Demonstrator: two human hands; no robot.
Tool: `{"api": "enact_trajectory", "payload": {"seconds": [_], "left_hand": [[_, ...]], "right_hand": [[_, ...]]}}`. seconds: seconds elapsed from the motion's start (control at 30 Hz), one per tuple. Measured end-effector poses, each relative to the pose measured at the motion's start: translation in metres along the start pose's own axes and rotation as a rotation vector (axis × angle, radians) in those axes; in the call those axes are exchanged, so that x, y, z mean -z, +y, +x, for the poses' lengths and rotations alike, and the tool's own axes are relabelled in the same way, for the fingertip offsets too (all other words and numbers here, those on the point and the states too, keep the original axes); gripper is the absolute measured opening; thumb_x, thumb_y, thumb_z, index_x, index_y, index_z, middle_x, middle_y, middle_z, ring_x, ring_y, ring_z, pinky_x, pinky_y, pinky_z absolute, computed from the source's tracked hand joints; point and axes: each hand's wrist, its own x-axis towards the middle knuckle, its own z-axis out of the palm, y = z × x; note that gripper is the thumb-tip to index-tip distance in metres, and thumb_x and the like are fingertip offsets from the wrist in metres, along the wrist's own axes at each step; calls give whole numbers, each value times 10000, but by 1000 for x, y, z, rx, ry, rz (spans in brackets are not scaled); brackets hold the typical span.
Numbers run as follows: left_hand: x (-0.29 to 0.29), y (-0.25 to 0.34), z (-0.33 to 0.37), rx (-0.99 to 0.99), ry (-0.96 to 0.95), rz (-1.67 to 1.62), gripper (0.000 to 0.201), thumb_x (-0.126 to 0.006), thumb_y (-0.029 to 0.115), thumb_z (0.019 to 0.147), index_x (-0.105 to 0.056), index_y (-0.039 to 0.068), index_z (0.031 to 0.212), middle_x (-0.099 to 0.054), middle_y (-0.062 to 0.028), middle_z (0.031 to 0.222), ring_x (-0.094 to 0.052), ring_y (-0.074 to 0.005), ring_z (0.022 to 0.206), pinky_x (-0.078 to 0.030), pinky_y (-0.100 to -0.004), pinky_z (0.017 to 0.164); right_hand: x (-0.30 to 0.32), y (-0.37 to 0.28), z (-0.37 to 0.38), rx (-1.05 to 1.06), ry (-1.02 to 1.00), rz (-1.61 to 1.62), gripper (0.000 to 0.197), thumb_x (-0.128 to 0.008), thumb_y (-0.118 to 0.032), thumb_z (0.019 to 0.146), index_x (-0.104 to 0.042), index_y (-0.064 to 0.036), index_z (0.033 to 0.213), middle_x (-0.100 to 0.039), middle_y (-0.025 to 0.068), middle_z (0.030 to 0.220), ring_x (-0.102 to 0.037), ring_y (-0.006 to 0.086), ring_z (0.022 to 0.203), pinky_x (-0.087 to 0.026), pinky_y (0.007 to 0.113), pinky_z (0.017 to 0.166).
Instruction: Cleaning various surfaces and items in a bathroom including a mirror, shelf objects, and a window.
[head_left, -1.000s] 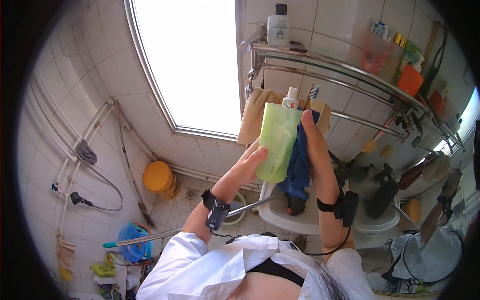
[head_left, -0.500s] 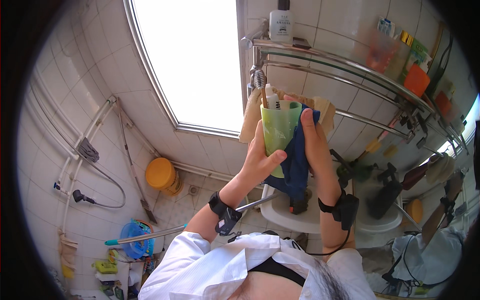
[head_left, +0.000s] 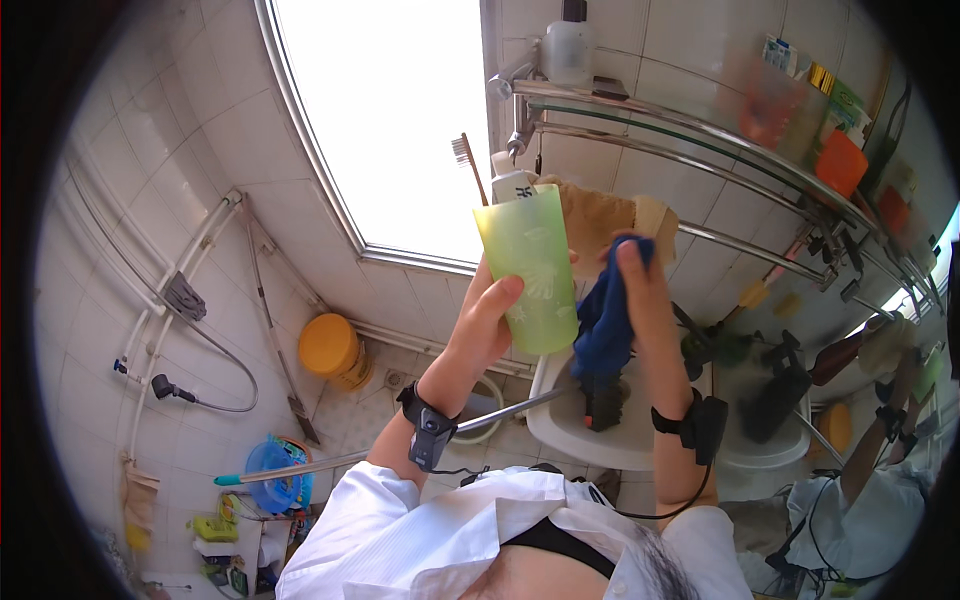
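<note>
A translucent green cup [head_left: 548, 290] is held up in front of me, leaning slightly left. My left hand [head_left: 478, 330] grips its left side, with the thumb across the front. Out of the cup's mouth stick a toothbrush [head_left: 470, 166], bristles up, and a white tube [head_left: 513, 186]. Just right of the cup, my right hand [head_left: 645, 300] is closed on a dark blue cloth [head_left: 604, 330], which hangs down apart from the cup. Motion blurs the right fingers somewhat.
Below my hands is a white washbasin [head_left: 548, 425] with a dark object in it. A metal-and-glass shelf [head_left: 680, 112] carries a bottle [head_left: 567, 52], with a beige towel [head_left: 590, 215] beneath. A long pole [head_left: 340, 461] crosses at left; a yellow bucket [head_left: 330, 345] stands beyond.
The cup has turned, tilted left and come away from the cloth, its front now uncovered. My right hand has drawn the blue cloth off to the right and slightly down.
</note>
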Motion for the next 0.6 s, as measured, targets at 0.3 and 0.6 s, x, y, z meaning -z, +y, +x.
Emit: {"api": "enact_trajectory", "payload": {"seconds": [0.3, 0.6], "left_hand": [[-11, 5, -3, -154, 18, 150, 888, -713, 437, 803, -225, 24, 1421, -450, -97, 1287, -469, -164, 1161, -399, -309, 959], [-20, 31, 17, -348, -56, 193, 749, -647, 456, 854, -285, 26, 1349, -483, -104, 1229, -502, -168, 1104, -442, -321, 907]], "right_hand": [[-53, -56, -20, 756, -130, -104, 564, -582, -290, 902, -395, -18, 1359, -518, 141, 1253, -514, 218, 1099, -373, 323, 976], [-40, -60, -36, 328, -259, 53, 515, -608, -251, 897, -455, 3, 1319, -569, 105, 1206, -534, 147, 1062, -409, 279, 931]]}}
